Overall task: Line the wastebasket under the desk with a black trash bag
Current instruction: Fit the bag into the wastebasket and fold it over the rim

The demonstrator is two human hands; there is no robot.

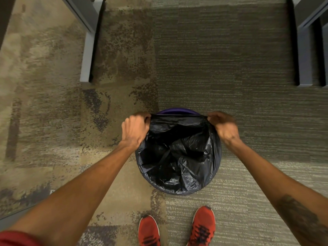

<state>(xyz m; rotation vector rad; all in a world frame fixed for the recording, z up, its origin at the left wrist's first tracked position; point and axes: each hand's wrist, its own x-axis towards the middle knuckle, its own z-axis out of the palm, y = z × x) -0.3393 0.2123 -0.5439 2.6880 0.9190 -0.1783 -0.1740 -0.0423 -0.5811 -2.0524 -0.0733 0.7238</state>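
At the bottom edge of the view, two red shoes [177, 228] stand side by side on the carpet [248, 192], toes pointing toward the wastebasket. A red sleeve [16, 237] shows in the lower left corner, and both bare forearms reach forward from the lower corners; the right one carries a dark tattoo [298, 215].

Just beyond the shoes, the round wastebasket [177, 110] stands upright on the floor, straddling the seam between a mottled tan carpet patch and a grey ribbed one. A black trash bag [177, 157] sits inside it, crinkled and glossy, its mouth wide. On the near side the bag's edge is folded over the rim and drapes down the outer wall. On the far side the edge is stretched in a taut straight line just short of the rim, so a purple arc of the wastebasket is bare behind it.

That taut edge runs between the hands. The left hand [135, 129] is closed, fingers curled and pinching the bag's edge at the far left of the rim. The right hand [223, 126] is likewise closed, pinching the edge at the far right.

Farther off, grey furniture legs [87, 55] stand on the carpet at the upper left and upper right.
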